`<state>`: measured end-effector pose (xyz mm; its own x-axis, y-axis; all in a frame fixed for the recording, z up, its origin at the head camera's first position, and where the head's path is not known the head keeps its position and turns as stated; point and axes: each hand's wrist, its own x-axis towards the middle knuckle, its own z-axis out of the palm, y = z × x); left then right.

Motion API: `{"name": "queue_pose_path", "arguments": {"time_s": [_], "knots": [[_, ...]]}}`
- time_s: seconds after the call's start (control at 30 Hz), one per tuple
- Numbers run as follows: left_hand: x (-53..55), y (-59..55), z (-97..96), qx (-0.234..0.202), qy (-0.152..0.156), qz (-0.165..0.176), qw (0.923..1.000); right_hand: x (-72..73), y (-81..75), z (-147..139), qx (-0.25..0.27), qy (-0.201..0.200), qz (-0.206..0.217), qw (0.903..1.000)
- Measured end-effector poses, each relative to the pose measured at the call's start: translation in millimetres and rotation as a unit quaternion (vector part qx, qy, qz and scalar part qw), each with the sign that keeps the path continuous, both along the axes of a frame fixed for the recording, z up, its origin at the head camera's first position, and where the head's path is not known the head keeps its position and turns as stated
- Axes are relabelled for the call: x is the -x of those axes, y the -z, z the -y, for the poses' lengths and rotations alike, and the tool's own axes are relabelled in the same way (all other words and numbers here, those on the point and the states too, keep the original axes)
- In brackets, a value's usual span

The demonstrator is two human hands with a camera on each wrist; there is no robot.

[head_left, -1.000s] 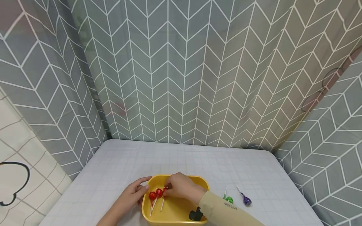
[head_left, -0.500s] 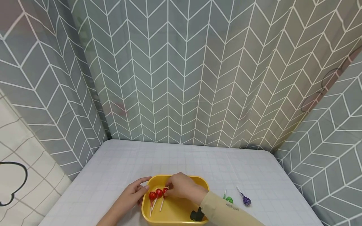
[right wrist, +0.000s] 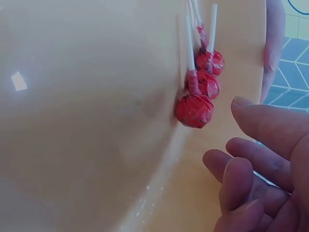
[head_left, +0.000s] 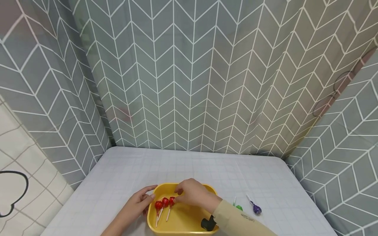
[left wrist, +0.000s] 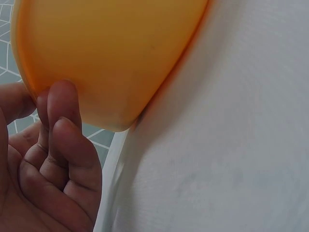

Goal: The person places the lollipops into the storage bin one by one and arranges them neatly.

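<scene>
Three red-wrapped lollipops (head_left: 165, 202) lie side by side in the left part of a yellow plastic tub (head_left: 184, 219), white sticks toward the person. My left hand (head_left: 138, 204) holds the tub's left rim; in the left wrist view its fingers (left wrist: 72, 142) press the outer wall. My right hand (head_left: 193, 195) is over the tub, just right of the rightmost lollipop (right wrist: 194, 111). A gap shows between its fingertips and that lollipop in the right wrist view, and nothing is between thumb and fingers.
On the white-covered table (head_left: 127, 167), right of the tub, lie a purple lollipop (head_left: 256, 208) and a green lollipop (head_left: 239, 207), the green one partly hidden by the right sleeve. A black wrist camera (head_left: 208, 224) hangs under the right wrist. Patterned grey curtains (head_left: 189, 82) surround the table.
My right hand has let go of the rightmost red lollipop and drawn slightly right and up. That lollipop now lies beside the other two. My left hand has stayed on the rim.
</scene>
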<state>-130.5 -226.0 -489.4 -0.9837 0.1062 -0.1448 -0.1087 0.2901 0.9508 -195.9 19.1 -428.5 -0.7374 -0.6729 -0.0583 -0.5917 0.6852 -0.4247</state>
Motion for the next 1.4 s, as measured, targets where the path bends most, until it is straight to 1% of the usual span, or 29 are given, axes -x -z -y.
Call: {"name": "queue_pose_path", "arguments": {"time_s": [0.27, 0.5, 0.57, 0.77, 0.97, 1.07, 1.23, 1.4], "knots": [[0.3, 1.3, -0.5, 0.003, 0.000, -0.004, 1.0000, -0.4, -7.4, -7.1, 0.020, 0.002, -0.006, 0.9998], [0.4, 1.3, 0.3, -0.001, 0.000, 0.001, 1.0000, -1.0, -16.7, -13.5, 0.047, 0.004, -0.011, 0.9988], [0.3, 1.4, 0.4, 0.000, 0.000, 0.000, 1.0000, -1.3, -19.3, -16.1, 0.057, 0.006, -0.009, 0.9983], [0.1, 1.5, -0.1, 0.000, 0.000, 0.001, 1.0000, -2.0, -25.2, -27.8, 0.102, 0.020, 0.017, 0.9945], [0.5, 0.5, -1.4, -0.003, -0.004, 0.005, 1.0000, -0.8, -25.9, -42.0, 0.137, 0.032, 0.036, 0.9894], [0.9, 0.4, -0.6, -0.003, -0.002, 0.006, 1.0000, -0.2, -25.3, -47.8, 0.147, 0.041, 0.039, 0.9875], [1.4, 1.1, 1.3, -0.006, 0.000, 0.005, 1.0000, -0.6, -24.6, -54.4, 0.159, 0.042, 0.039, 0.9855], [1.5, 2.2, 0.1, -0.008, -0.001, 0.007, 0.9999, -4.9, -25.1, -65.0, 0.183, 0.058, 0.044, 0.9804]]}}
